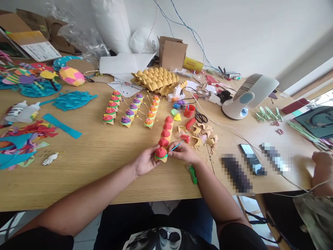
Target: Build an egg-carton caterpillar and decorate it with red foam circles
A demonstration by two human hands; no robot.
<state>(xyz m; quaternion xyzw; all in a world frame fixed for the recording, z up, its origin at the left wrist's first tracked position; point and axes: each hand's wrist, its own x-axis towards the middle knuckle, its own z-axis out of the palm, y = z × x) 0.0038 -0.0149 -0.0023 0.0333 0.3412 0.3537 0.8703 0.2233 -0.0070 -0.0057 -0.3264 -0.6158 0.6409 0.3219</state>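
My left hand [147, 160] grips the near end of an egg-carton strip [166, 133] whose several bumps are capped in red clay. A green clay band rings the nearest bump. My right hand [182, 152] pinches a thin blue modelling tool [177, 145], its tip by the green band; whether it touches is too small to tell. Beyond stand finished-looking strips with red [113, 106], purple [132, 110] and orange [153, 111] dotted caps, yellow-headed pins sticking out of some. A packet of green clay [193, 174] lies beside my right forearm.
Scissors [201, 117], a red cup [189, 110] and carton scraps [197, 130] lie right of the strip. Yellow egg trays [154, 79] are stacked behind. A white fan [249, 95] and a phone [253, 159] stand right, with another person's hand [322, 166]. Blue paper [62, 125] lies left.
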